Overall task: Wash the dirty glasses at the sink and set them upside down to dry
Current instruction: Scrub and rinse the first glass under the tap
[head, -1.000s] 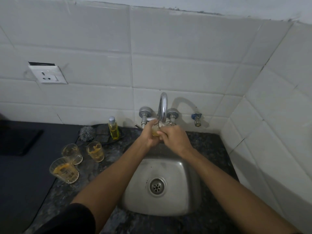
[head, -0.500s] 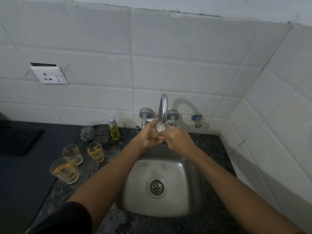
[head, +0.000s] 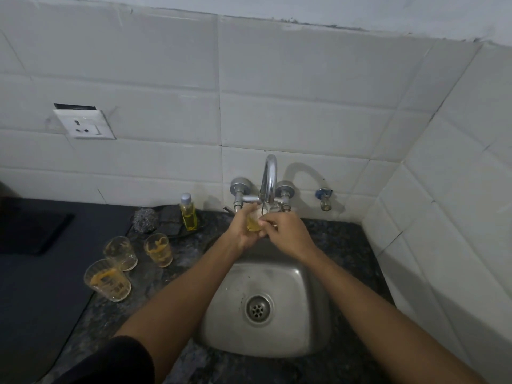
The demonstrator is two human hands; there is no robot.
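A small glass (head: 253,221) with yellow residue is held under the spout of the chrome tap (head: 269,180), above the back of the steel sink (head: 302,284). My left hand (head: 241,231) grips it from the left side. My right hand (head: 285,232) has its fingers curled at the glass rim on the right; whether they hold or rub it is hard to tell. Three dirty glasses stand upright on the counter to the left: one at the front (head: 108,279), one behind it (head: 120,252), one nearer the sink (head: 159,249).
A yellow soap bottle (head: 188,213), a steel scrubber (head: 144,219) and a dark sponge (head: 170,218) sit at the back left of the sink. A small valve (head: 323,197) sticks out of the wall. The tiled side wall (head: 443,217) is close on the right.
Both hands stay at the tap with the glass. The glass has tipped slightly, showing more of its yellow side, and my right fingers have shifted on its rim.
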